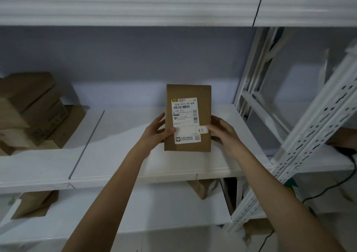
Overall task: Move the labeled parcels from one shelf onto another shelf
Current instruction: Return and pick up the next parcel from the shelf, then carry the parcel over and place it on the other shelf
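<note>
I have the parcel (188,116) gripped between both hands, my left hand (156,131) on its left edge and my right hand (224,131) on its right, thumbs pressed onto the white label (185,120). It stands upright over the middle shelf (119,136), so I judge I am placing it; next I should lower it flat and let go. The parcel is a thin, stiff, brown cardboard mailer, matte, with a smooth paper label; the shelf is smooth white metal.
</note>
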Motion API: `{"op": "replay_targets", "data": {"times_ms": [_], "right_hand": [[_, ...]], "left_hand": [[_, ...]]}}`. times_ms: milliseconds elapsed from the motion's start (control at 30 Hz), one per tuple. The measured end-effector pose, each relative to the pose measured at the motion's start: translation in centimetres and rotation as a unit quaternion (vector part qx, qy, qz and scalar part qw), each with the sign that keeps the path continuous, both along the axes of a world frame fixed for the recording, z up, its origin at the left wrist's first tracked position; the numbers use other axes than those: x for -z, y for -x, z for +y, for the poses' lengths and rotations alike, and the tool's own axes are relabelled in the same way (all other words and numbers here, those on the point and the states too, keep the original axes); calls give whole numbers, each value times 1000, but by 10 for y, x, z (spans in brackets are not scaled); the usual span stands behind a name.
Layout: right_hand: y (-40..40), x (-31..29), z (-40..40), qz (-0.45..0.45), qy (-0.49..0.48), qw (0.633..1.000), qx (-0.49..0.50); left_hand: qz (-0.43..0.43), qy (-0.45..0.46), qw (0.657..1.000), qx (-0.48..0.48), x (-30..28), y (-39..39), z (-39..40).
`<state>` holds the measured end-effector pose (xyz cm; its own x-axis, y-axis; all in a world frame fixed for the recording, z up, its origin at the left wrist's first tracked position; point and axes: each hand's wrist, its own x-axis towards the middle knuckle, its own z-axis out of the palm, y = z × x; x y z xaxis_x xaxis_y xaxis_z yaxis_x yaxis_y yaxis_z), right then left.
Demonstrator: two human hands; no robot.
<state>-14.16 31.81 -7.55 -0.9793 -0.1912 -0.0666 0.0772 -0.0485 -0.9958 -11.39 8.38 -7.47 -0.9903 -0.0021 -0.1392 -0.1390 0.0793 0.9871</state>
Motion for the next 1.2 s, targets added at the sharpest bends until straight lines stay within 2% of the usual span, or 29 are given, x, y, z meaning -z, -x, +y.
{"op": "replay_targets", "data": {"times_ms": [133,533,900,1033,1200], "right_hand": [[-4,-7,1,29,1,1000,-6],[-7,-11,4,31,-6,999,17],[-12,-22,3,63,-21,998,-12],[-18,-27,-15,108,-28,993,-45],[-35,-37,-79,157,-34,973,-167]], "left_hand": [[22,-14,1000,9,-7,-4,-2],[20,-22,1000,4,-9,-7,7],[36,-41,998,-7,-14,-14,6],[71,-75,993,-48,-13,-37,-12],[110,-77,977,-164,-13,-104,-64]]}}
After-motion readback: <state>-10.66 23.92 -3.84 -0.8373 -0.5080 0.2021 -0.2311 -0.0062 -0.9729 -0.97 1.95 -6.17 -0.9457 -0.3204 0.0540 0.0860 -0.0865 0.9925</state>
